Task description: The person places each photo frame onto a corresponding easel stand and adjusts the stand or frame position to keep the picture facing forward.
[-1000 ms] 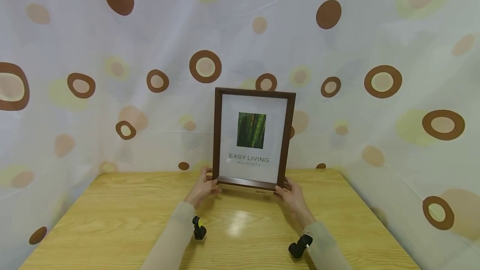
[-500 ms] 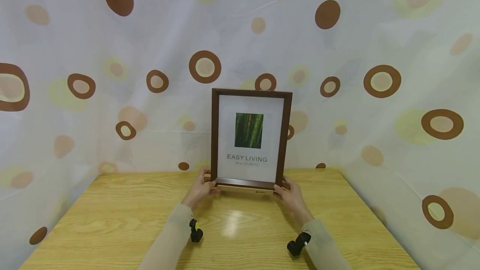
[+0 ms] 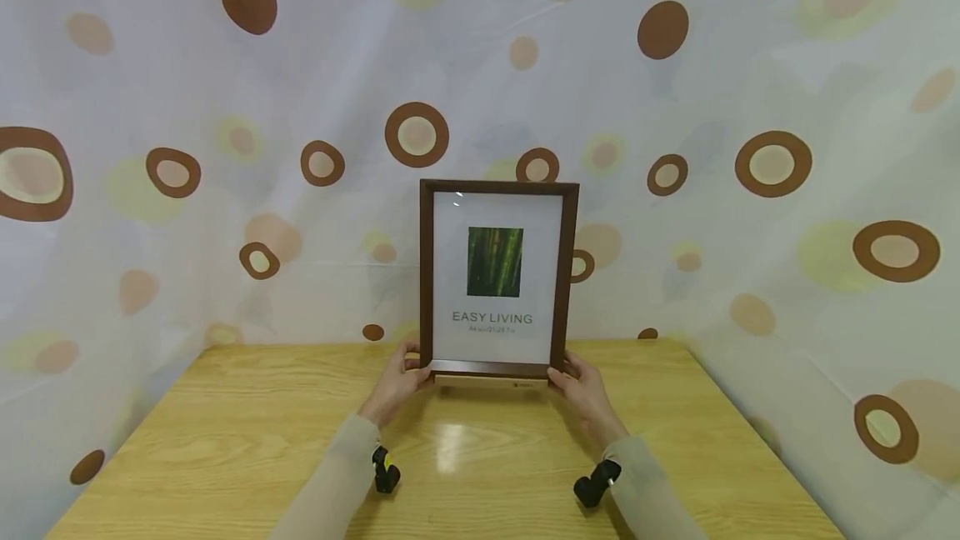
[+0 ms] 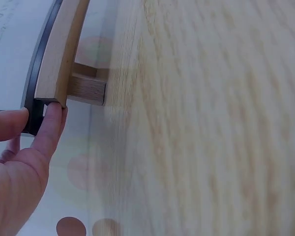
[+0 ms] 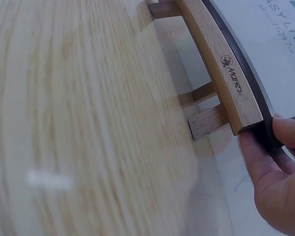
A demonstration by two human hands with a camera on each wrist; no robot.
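Observation:
A dark brown picture frame stands nearly upright, with a white sheet reading EASY LIVING and a green bamboo picture. Its lower edge sits at a light wooden ledge on short legs, marked Maries. My left hand grips the frame's lower left corner; in the left wrist view a finger touches the ledge's end. At the lower right corner my right hand pinches the frame, thumb in front, one finger by the ledge's end. Behind the frame, the stand is hidden.
The ledge's short legs rest on a wood-grain table. A white curtain with brown and yellow spots hangs behind the table and at its sides. A black wrist camera is strapped at each sleeve.
The picture frame has shifted slightly left and down toward the ledge and become straighter. Both hands have stayed on its lower corners, the left moving slightly left.

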